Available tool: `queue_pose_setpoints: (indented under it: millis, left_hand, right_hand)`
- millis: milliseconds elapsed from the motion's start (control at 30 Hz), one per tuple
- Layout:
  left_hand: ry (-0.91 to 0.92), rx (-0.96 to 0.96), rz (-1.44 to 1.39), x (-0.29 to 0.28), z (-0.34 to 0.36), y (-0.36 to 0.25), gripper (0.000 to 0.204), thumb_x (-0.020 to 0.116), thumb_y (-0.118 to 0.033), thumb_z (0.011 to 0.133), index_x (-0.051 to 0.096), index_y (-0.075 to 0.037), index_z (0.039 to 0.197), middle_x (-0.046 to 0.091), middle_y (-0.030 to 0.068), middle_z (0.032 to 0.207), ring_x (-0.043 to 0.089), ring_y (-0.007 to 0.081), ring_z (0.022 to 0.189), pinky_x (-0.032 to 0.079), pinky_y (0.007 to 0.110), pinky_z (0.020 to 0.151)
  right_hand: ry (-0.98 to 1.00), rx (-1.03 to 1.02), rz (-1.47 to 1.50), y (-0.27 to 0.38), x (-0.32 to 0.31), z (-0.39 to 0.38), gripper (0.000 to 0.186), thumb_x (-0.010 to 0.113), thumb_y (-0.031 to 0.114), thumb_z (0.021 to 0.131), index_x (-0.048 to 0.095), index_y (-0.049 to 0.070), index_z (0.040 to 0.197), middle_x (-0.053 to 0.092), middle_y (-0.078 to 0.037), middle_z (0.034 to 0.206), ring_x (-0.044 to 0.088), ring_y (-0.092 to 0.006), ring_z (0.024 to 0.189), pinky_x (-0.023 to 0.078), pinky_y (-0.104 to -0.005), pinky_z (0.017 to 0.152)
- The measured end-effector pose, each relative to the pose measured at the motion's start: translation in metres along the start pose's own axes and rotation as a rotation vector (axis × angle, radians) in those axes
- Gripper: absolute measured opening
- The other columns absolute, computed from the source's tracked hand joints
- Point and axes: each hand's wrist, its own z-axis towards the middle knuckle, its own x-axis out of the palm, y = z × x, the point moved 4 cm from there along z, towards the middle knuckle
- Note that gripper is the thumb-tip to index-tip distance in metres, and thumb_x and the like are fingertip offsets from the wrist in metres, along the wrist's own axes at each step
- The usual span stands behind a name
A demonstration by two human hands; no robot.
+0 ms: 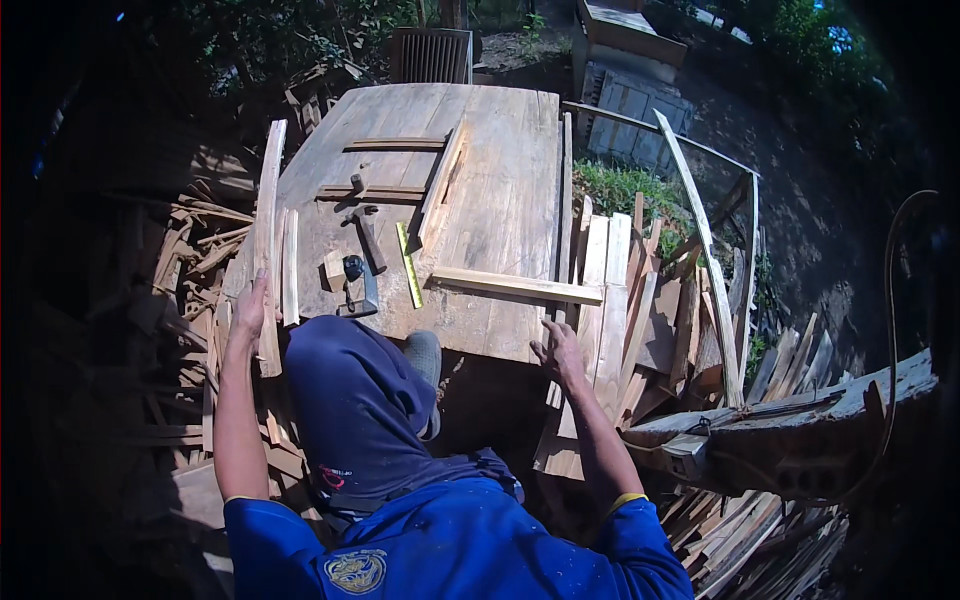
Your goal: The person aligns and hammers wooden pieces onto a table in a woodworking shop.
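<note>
My left hand (pixel 250 308) is closed on the edge of a long, narrow wooden board (pixel 268 205) that runs along the left side of the wooden worktop (pixel 500 170). Beside it lies a shorter wooden strip (pixel 290 262). Fingers apart and holding nothing, my right hand (pixel 563 354) is at the front right corner of the worktop. Just beyond it, a pale wooden batten (pixel 515 285) lies crosswise. Between the hands rest a claw hammer (pixel 369 240), a yellow ruler (pixel 409 265), a small wooden block (pixel 334 270) and a dark metal tool (pixel 361 290).
Two brown strips (pixel 395 144) and a slanted grooved piece (pixel 443 185) lie farther back. My bent knee (pixel 345 390) is against the worktop's front edge. Scrap wood (pixel 195 245) is heaped at left; planks (pixel 605 290) and a rough timber beam (pixel 790 425) are at right.
</note>
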Motion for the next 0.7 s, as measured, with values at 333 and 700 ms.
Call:
queue_pose_setpoints:
  millis: [333,700]
  left_hand:
    - [-0.189,-0.137,0.319,0.094,0.091,0.167,0.071,0.066,-0.060,0.093,0.064,0.010,0.109,0.067,0.0255,0.108,0.065,0.0354,0.105,0.050,0.046,0.093]
    - [-0.356,-0.288,0.827,0.102,0.201,0.255,0.079,0.067,-0.054,0.093,0.051,0.011,0.135,0.060,0.0358,0.132,0.058,0.0485,0.126,0.046,0.052,0.107]
  right_hand:
    - [0.222,0.103,-0.501,-0.120,0.047,0.081,0.081,0.077,0.038,0.086,0.041,0.019,0.156,0.044,-0.017,0.155,0.041,-0.0341,0.144,0.036,-0.0561,0.115]
    - [0.461,-0.058,-0.448,-0.138,0.079,0.157,0.056,0.074,0.037,0.086,0.056,0.009,0.131,0.058,-0.016,0.122,0.054,-0.0352,0.119,0.042,-0.0514,0.101]
